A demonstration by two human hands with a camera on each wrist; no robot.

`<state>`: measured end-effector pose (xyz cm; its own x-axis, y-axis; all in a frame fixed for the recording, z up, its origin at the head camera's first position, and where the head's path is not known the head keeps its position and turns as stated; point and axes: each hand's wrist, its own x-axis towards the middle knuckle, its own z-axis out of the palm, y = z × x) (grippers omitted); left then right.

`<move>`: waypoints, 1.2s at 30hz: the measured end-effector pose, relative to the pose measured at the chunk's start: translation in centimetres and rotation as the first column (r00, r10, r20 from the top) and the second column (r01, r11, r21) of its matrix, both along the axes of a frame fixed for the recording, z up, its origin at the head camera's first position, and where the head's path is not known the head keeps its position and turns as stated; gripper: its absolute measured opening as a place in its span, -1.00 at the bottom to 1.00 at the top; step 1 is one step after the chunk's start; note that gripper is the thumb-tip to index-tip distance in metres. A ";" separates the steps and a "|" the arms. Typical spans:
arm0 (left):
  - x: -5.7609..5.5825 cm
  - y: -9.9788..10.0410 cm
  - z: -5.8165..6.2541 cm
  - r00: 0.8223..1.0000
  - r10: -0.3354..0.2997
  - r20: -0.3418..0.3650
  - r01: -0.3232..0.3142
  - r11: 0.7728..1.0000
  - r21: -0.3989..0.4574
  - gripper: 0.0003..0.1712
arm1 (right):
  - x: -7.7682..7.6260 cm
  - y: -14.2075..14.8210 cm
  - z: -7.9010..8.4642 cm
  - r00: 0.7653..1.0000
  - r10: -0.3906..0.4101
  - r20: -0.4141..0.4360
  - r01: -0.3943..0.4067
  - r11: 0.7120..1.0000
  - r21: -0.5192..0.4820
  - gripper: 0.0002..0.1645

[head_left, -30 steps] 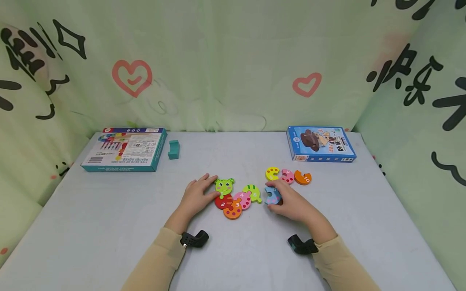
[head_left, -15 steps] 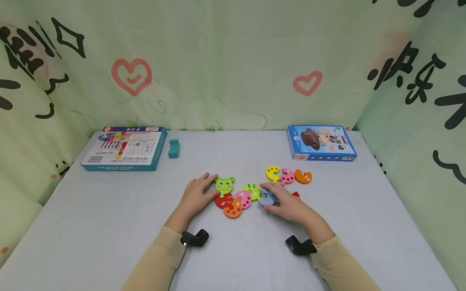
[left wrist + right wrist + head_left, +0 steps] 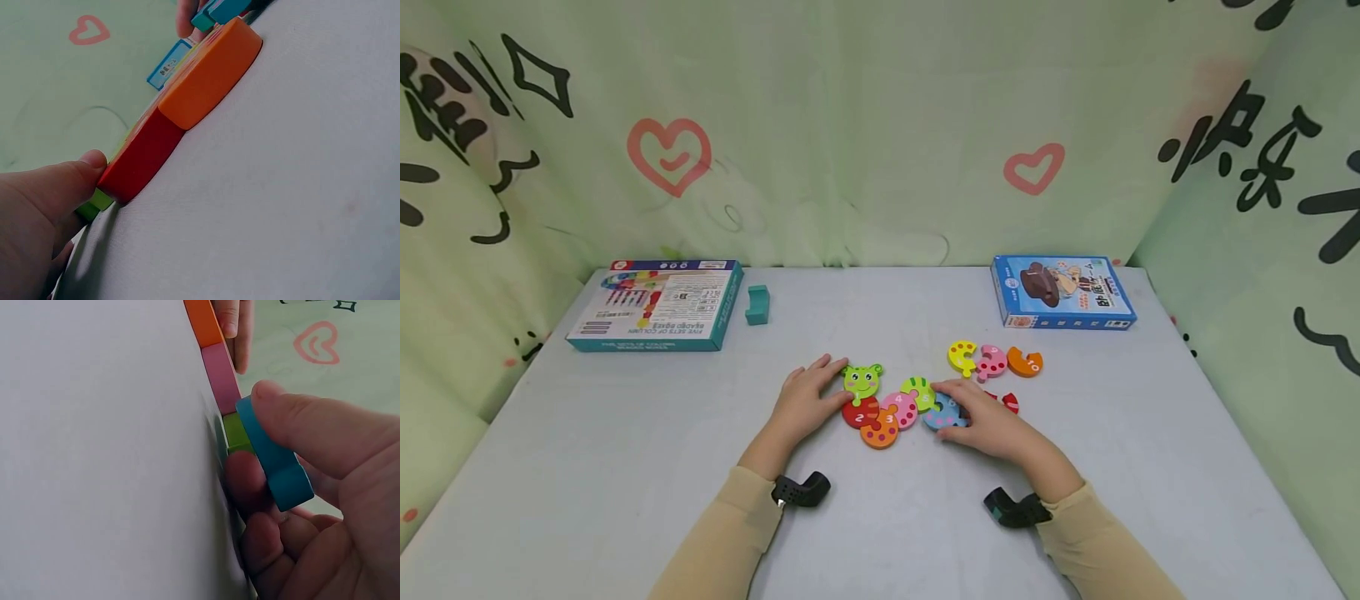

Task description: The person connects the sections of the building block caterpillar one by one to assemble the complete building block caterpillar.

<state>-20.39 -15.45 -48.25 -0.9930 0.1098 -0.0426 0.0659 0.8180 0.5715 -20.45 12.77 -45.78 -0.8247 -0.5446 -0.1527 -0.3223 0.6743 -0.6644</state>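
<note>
On the white tablecloth lies a chain of caterpillar puzzle pieces: a green smiling head [image 3: 862, 382], red [image 3: 858, 413], orange [image 3: 878, 432], pink [image 3: 901, 408] and green-striped [image 3: 916, 389]. My left hand [image 3: 805, 407] holds the head's left side between thumb and index finger; its thumb [image 3: 87, 165] touches the edge beside the red piece. My right hand [image 3: 994, 421] pinches a blue puzzle piece [image 3: 269, 450] at the chain's right end. In the right wrist view the blue piece is tilted and overlaps the green-striped one [image 3: 236, 433]. A red striped piece [image 3: 1011, 403] is partly hidden behind that hand.
Loose yellow [image 3: 959, 355], pink [image 3: 992, 363] and orange [image 3: 1024, 363] pieces lie beyond the right hand. A teal-edged box [image 3: 655, 306] and a small teal block [image 3: 757, 305] stand back left, a blue box [image 3: 1064, 292] back right. Curtains enclose the table.
My right hand has moved left with the blue piece, bringing it against the green-striped piece and uncovering part of the red striped piece. My left hand has stayed in place.
</note>
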 end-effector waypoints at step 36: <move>0.1 0.1 0.2 1.000 0.002 -0.007 -0.002 1.000 -0.003 -0.35 | 0.4 -0.8 0.6 0.992 -0.087 -0.094 0.099 0.986 0.135 -0.28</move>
